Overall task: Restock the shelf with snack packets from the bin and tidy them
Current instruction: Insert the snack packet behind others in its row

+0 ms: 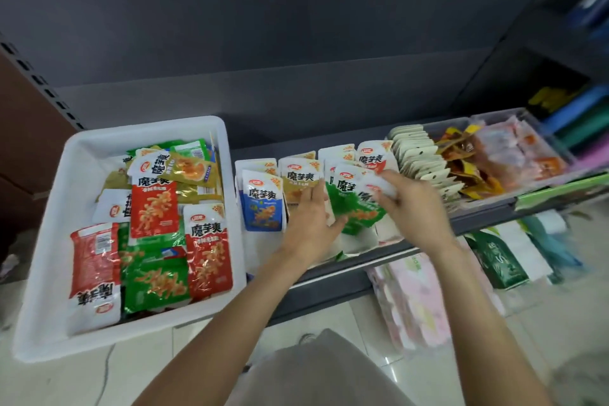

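A white plastic bin at the left holds several loose red, green and yellow snack packets. On the grey shelf to its right stand rows of packets: blue ones, yellow ones, green ones and red ones. My left hand rests against the front of the green row, fingers pressed on a packet's edge. My right hand grips the white top of a packet at the right of the green row.
Right of the rows stand a stack of pale cream packets and clear trays with orange and brown snacks. Below the shelf hang green bags and pink floral packs. The bin sits on a pale tiled floor.
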The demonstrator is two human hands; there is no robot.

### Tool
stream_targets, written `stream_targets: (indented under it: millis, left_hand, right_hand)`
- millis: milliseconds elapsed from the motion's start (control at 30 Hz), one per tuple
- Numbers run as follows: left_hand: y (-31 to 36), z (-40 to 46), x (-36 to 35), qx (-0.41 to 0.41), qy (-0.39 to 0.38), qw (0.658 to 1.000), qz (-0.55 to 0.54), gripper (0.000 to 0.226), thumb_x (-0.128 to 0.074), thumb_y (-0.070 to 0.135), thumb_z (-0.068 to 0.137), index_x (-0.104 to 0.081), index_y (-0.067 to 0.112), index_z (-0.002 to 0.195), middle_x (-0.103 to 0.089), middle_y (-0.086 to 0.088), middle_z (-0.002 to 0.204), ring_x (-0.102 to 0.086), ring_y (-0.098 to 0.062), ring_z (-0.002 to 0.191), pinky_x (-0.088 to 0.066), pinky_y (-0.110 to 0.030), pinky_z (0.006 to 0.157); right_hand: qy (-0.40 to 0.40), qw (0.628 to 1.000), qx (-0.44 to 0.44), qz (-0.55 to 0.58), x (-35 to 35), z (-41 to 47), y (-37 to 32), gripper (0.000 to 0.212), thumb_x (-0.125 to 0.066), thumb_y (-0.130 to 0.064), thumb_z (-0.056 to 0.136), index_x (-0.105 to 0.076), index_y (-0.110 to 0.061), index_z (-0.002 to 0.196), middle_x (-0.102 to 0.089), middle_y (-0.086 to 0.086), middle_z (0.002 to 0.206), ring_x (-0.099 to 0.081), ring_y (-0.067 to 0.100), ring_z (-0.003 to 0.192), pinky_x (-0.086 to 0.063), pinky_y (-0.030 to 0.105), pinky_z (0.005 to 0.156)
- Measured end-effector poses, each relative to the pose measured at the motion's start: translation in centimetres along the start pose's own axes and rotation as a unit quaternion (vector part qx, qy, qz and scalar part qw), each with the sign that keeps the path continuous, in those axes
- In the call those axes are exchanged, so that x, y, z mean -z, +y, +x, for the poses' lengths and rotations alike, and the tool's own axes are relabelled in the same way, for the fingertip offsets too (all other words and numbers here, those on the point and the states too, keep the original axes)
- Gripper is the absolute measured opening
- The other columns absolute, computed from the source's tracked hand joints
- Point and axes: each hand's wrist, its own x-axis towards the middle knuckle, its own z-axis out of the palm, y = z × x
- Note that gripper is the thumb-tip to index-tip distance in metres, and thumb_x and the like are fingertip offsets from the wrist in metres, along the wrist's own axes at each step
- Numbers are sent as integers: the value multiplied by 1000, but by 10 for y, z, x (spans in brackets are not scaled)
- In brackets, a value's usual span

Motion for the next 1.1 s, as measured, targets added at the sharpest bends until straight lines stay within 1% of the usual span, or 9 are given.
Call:
stream_targets:
  millis: [133,300,400,567,700,767,933,1033,1100]
  left_hand:
    - [-1,11,-21,44,0,999,28,90,-70,32,82,-13,10,148,-31,-9,141,-50,-24,117,-46,-36,94]
    - [-3,13,-26,60,22,997,45,80,-69,26,82,-20,13,145,-34,-7,141,-37,-20,127,-36,-27,96]
    - [-5,13,-26,64,27,997,23,79,-71,25,79,-26,13,143,-40,-7,134,-45,-19,120,-40,-26,91]
    - [-3,12,-16,65,48,997,-11,75,-68,34,83,-27,17,144,-41,-3,128,-56,-16,101,-46,-26,89]
    - [0,-2,12,42,86,995,-27,64,-63,32,87,-31,24,142,-49,3,123,-59,-5,90,-51,-29,85]
    - [-3,-15,32,9,126,991,-53,52,-62,26,88,-41,27,136,-55,11,112,-59,0,86,-54,-22,77]
    - [-37,-61,96,-61,301,952,-21,27,-52,29,91,-60,22,115,-60,15,90,-56,-4,75,-46,-11,62]
    - [-77,-88,128,-1,377,925,35,22,-53,28,91,-64,20,108,-58,16,89,-50,0,79,-39,-7,69]
    - [-106,-102,146,54,383,920,72,18,-58,24,88,-65,15,103,-63,9,91,-46,1,83,-41,-17,74]
  right_hand:
    - [-81,995,55,-29,-40,18,-3,31,-61,-17,89,-63,-23,120,-71,5,106,-65,26,94,-49,33,75]
    - [-49,997,66,-12,-51,38,1,27,-58,-13,91,-64,-20,116,-71,4,105,-66,24,93,-49,31,73]
    - [-41,998,50,-7,-53,44,0,34,-64,-13,86,-60,-20,120,-67,4,113,-65,25,95,-50,32,77]
    - [83,995,41,-37,-42,34,3,44,-75,-11,75,-60,-17,117,-55,8,118,-52,29,106,-53,40,74]
    - [179,982,4,63,-27,16,-4,33,-68,-11,83,-61,-14,115,-54,8,118,-51,26,110,-48,35,83]
    - [194,974,26,115,-26,6,-20,26,-62,-11,86,-62,-12,112,-55,7,114,-53,23,106,-46,32,87]
    - [95,964,102,228,-42,-1,-89,23,-54,-14,88,-63,-13,109,-62,1,106,-58,17,96,-49,28,81]
    - [-11,954,184,236,-64,6,-136,23,-47,-22,91,-63,-16,107,-65,-3,104,-59,13,95,-46,23,81]
    - [-80,946,222,224,-81,13,-167,23,-47,-25,93,-63,-18,108,-65,-3,106,-59,12,98,-47,24,83]
